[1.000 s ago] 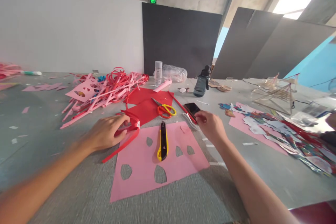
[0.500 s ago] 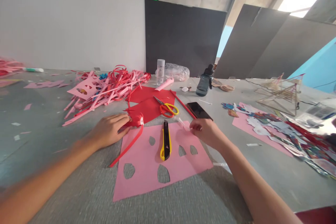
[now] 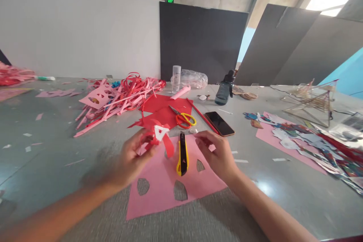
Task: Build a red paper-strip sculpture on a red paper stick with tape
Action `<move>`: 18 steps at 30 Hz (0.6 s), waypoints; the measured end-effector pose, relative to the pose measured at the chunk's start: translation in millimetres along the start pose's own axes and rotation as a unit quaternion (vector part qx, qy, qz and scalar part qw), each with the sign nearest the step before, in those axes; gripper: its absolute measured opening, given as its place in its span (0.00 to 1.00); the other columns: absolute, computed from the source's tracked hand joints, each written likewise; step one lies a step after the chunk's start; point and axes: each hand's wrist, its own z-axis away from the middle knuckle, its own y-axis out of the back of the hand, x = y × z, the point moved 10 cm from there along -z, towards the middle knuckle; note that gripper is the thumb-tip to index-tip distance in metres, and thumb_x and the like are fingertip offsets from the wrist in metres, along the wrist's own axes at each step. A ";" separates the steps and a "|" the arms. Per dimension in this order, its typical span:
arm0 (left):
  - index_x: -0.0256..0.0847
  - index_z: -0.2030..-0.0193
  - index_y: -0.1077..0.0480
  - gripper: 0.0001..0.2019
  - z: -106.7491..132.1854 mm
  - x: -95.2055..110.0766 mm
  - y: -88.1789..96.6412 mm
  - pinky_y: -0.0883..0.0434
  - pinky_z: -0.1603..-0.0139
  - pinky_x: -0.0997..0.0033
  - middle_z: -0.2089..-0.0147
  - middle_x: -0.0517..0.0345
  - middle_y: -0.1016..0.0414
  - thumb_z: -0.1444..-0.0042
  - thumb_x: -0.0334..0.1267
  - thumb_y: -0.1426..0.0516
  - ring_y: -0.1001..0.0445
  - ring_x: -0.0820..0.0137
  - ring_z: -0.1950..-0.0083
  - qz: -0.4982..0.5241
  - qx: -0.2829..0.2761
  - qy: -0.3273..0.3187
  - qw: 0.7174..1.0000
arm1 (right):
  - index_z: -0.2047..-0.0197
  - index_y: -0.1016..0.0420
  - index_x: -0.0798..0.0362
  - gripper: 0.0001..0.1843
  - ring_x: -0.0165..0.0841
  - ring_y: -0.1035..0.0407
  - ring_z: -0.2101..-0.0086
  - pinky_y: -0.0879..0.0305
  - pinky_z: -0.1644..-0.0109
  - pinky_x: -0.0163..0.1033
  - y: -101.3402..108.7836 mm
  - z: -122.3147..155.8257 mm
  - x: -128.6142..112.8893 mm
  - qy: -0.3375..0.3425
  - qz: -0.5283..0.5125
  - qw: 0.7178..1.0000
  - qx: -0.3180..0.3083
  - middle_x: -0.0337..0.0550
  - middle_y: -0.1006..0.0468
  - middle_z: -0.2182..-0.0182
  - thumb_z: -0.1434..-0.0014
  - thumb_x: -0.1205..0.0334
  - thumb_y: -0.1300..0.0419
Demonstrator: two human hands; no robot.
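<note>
My left hand (image 3: 136, 149) is closed around a looped red paper strip (image 3: 169, 146), raised above the left part of a pink sheet. A small white triangle (image 3: 160, 133) shows on the strip. My right hand (image 3: 217, 153) is over the sheet's right side, thumb and forefinger close together. A small clear piece (image 3: 194, 131) shows by its fingertips; whether they grip it I cannot make out. Between the hands a yellow and black utility knife (image 3: 183, 155) lies on the pink sheet (image 3: 159, 204), which has several leaf-shaped holes.
Scissors (image 3: 185, 119) lie on red paper (image 3: 154, 106) ahead. A phone (image 3: 219, 123) is right of a red strip (image 3: 201, 115). Pink and red paper strips (image 3: 133, 90) are heaped at left. A bottle (image 3: 223, 92) and a clear-capped container (image 3: 176, 79) stand behind; cutouts (image 3: 306, 143) lie right.
My left hand has lifted the red paper strip off the table and brought it right, toward the middle. My right hand has turned and come nearer, away from the phone.
</note>
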 end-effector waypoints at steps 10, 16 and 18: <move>0.47 0.52 0.28 0.04 30.5 19.2 -44.1 0.27 0.52 0.74 0.55 0.58 0.22 0.31 0.38 0.44 0.23 0.69 0.54 -0.002 -0.133 -0.034 0.990 | 0.52 0.22 0.47 0.07 0.31 0.26 0.66 0.29 0.61 0.40 -10.5 19.6 -39.7 0.064 -0.193 0.979 -0.005 0.41 0.21 0.63 0.32 0.62 0.40; 0.46 0.49 0.30 0.08 33.5 22.6 -55.2 0.28 0.52 0.73 0.55 0.58 0.22 0.31 0.33 0.44 0.24 0.70 0.55 -0.006 -0.187 -0.061 0.981 | 0.52 0.25 0.48 0.12 0.32 0.32 0.67 0.33 0.61 0.43 -3.1 24.5 -56.7 0.137 -0.174 0.975 0.019 0.38 0.26 0.67 0.35 0.71 0.43; 0.46 0.48 0.30 0.09 32.9 28.2 -54.8 0.29 0.52 0.74 0.55 0.58 0.21 0.32 0.31 0.44 0.24 0.70 0.55 -0.009 -0.189 -0.087 0.978 | 0.52 0.24 0.47 0.12 0.33 0.32 0.66 0.33 0.60 0.43 -4.2 25.4 -59.5 0.138 -0.186 0.973 0.008 0.39 0.26 0.67 0.35 0.70 0.42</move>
